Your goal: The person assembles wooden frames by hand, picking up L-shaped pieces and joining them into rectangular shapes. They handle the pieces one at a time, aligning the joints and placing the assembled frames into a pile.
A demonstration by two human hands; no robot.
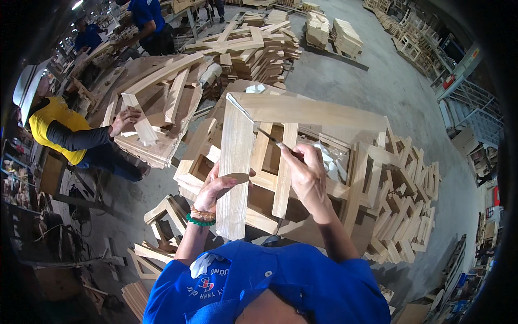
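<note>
A pale wooden frame (236,156) stands tilted in front of me, with a mitred corner at its upper left. White material, like glue or filler, runs along that joint (240,107). My left hand (215,190) grips the frame's near upright piece; a curved tan patch or thin piece lies across the wood at its fingers, too unclear to name. My right hand (307,175) is closed around a thin dark-tipped tool (268,136), whose exact kind I cannot make out. Its tip points toward the joint, close to the inner edge of the upright.
Beneath the frame is a worktable with wooden parts and crumpled white paper (332,162). Stacked frames (402,216) stand to the right, more wood (251,46) behind. At left, a co-worker in yellow (62,127) handles a board at another table (145,151).
</note>
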